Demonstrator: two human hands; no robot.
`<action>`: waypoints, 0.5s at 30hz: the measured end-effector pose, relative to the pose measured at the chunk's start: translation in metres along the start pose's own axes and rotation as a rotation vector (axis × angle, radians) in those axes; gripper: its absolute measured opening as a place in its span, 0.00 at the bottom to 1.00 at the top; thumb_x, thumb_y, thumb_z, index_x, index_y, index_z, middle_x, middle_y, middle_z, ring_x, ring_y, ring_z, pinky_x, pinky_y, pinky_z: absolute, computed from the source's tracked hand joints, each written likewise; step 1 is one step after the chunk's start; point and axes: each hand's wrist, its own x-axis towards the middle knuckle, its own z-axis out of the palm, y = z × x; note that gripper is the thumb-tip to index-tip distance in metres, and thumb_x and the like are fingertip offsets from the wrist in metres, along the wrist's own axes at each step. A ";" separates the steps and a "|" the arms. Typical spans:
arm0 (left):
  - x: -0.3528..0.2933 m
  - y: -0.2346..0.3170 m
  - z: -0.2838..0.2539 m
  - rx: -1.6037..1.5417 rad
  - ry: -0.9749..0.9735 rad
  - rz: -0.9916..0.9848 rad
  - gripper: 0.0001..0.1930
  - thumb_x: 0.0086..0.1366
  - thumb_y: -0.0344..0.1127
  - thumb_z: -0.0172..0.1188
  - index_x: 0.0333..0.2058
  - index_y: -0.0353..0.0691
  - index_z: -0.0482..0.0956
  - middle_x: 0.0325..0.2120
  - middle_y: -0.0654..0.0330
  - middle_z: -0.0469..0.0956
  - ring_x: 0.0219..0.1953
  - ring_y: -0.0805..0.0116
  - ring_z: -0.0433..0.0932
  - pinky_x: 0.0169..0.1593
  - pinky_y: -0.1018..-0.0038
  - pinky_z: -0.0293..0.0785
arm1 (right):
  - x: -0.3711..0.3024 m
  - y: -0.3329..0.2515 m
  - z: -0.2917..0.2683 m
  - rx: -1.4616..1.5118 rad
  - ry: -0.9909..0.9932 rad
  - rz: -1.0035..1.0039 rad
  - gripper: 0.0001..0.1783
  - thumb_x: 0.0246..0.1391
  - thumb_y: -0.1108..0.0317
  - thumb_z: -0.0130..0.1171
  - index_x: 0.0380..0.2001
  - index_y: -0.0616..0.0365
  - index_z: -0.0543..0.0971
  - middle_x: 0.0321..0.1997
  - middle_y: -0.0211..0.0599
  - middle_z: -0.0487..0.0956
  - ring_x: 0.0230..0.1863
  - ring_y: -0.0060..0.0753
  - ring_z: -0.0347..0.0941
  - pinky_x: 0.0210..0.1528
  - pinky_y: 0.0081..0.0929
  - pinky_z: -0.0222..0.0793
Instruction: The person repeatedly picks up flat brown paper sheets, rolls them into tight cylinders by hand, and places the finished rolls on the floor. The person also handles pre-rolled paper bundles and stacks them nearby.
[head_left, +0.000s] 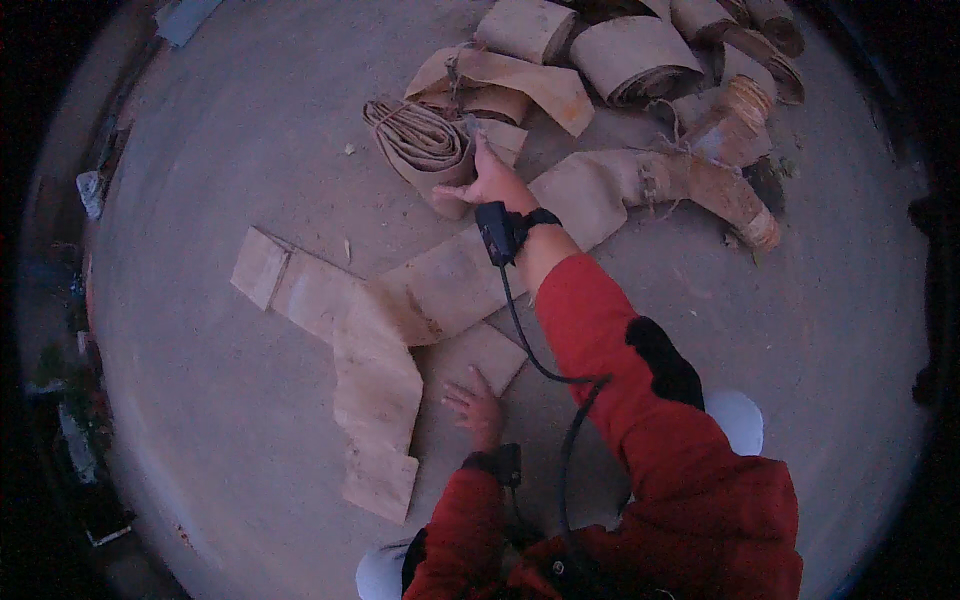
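My right hand (492, 182) reaches forward and grips the near right side of a folded roll of flat tan hose (418, 145), thumb and fingers apart around its edge. My left hand (478, 408) has its fingers spread and holds nothing. It hovers at or touches the near edge of a flat tan piece (470, 360); contact is unclear. A long flat hose (440, 285) lies across the ground, bent over at the left, with one end hanging toward me. Its far right part narrows, tied with string, into a ribbed end (765, 230).
Several tan rolls (635, 60) are heaped at the back right. A loose strip (540, 85) lies by the folded roll. Black cables (568, 460) run from my wrist devices. My white shoes (735, 420) show on the concrete ground (250, 400). Odds and ends (90, 195) line the left edge.
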 end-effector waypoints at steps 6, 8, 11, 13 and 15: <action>-0.010 0.009 -0.031 -0.069 -0.172 -0.010 0.44 0.64 0.51 0.56 0.70 0.60 0.37 0.67 0.32 0.29 0.66 0.21 0.32 0.48 0.26 0.62 | 0.003 0.011 0.042 0.348 -0.125 0.139 0.48 0.48 0.57 0.67 0.67 0.56 0.53 0.66 0.46 0.63 0.67 0.41 0.58 0.63 0.38 0.63; -0.012 0.011 -0.041 -0.224 -0.213 -0.020 0.45 0.63 0.52 0.57 0.70 0.61 0.37 0.67 0.33 0.27 0.66 0.22 0.30 0.50 0.25 0.58 | 0.003 0.021 0.065 0.658 -0.172 0.273 0.38 0.54 0.60 0.63 0.64 0.53 0.58 0.64 0.41 0.65 0.66 0.40 0.59 0.62 0.41 0.64; -0.011 0.013 -0.048 -0.201 -0.231 -0.051 0.46 0.62 0.52 0.59 0.70 0.63 0.36 0.68 0.35 0.26 0.67 0.23 0.28 0.52 0.24 0.55 | 0.013 0.028 0.109 1.763 0.015 0.814 0.23 0.60 0.61 0.56 0.58 0.51 0.67 0.58 0.35 0.71 0.60 0.39 0.64 0.58 0.45 0.67; -0.010 0.014 -0.047 -0.217 -0.228 -0.079 0.46 0.62 0.52 0.58 0.70 0.63 0.36 0.68 0.37 0.26 0.67 0.24 0.28 0.52 0.25 0.56 | 0.015 0.026 0.134 1.919 0.303 0.995 0.21 0.61 0.64 0.56 0.57 0.50 0.68 0.57 0.34 0.72 0.58 0.40 0.66 0.56 0.47 0.67; -0.009 0.014 -0.042 -0.226 -0.224 -0.090 0.45 0.62 0.52 0.58 0.70 0.64 0.37 0.68 0.38 0.26 0.67 0.25 0.29 0.52 0.26 0.57 | 0.014 0.021 0.148 1.885 0.472 0.910 0.27 0.58 0.68 0.58 0.59 0.49 0.63 0.59 0.37 0.69 0.57 0.42 0.66 0.56 0.49 0.68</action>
